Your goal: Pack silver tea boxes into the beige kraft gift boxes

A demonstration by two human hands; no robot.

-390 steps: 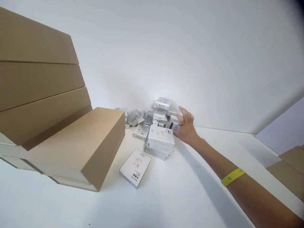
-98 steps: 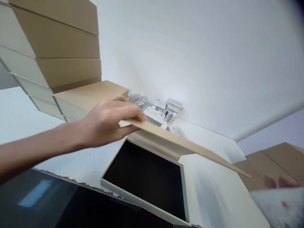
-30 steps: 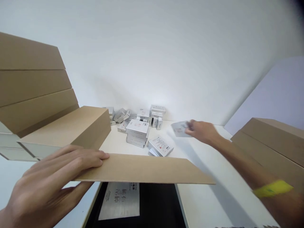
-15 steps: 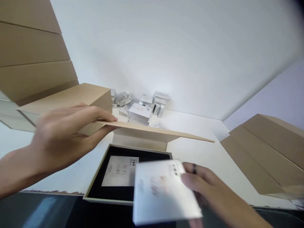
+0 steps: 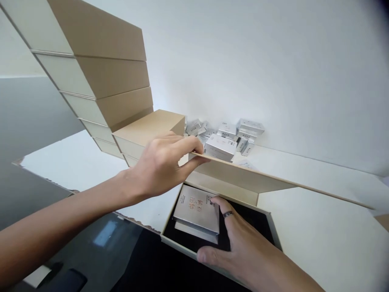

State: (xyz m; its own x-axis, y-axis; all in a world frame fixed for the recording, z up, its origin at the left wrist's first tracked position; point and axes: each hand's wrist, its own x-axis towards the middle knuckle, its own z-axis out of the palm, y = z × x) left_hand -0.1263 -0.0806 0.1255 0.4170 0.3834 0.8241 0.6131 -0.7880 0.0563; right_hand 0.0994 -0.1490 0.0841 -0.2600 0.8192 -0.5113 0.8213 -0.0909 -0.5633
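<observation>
My left hand (image 5: pixel 170 164) pinches the edge of the raised lid (image 5: pixel 243 172) of an open gift box between thumb and fingers. Below the lid lies the box's tray (image 5: pixel 179 242), lined in black. A flat silver carton (image 5: pixel 197 209) with printed characters rests in its left part, on top of a second silver carton (image 5: pixel 196 232) that shows only along its near edge. My right hand (image 5: pixel 243 243), a dark ring on one finger, is spread over the tray. One fingertip is at the upper carton's right corner; the thumb lies apart, near the tray's front wall.
Tan and white gift boxes (image 5: pixel 121 77) stand stacked at the left, with a lower one (image 5: pixel 152 125) beside them. Several small silver cartons (image 5: pixel 221 146) are piled against the wall behind the lid. The white table (image 5: pixel 328 231) has a chipped front edge.
The silver carton from my right hand now lies in the tray on the other carton, and my right fingers have spread. My left hand still grips the lid. The view has swung left.
</observation>
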